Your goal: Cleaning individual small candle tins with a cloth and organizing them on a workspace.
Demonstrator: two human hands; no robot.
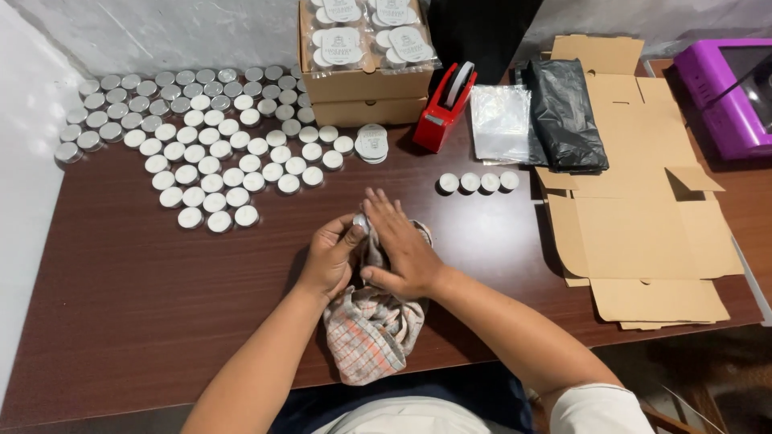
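My left hand (330,255) grips a small round metal tin (361,222) between thumb and fingers at the middle of the dark brown table (145,313). My right hand (402,245) presses a checked cloth (371,325) against that tin, its fingers spread over it. The cloth hangs down toward the table's front edge. Most of the tin is hidden by my fingers.
Several round white-topped tins (209,169) crowd the far left. A short row of tins (478,182) lies at centre right. Behind stand stacked cardboard boxes (366,84), a red tape dispenser (445,108), clear bags (500,120), a black bag (567,112), flattened cardboard (643,217) and a purple machine (728,88).
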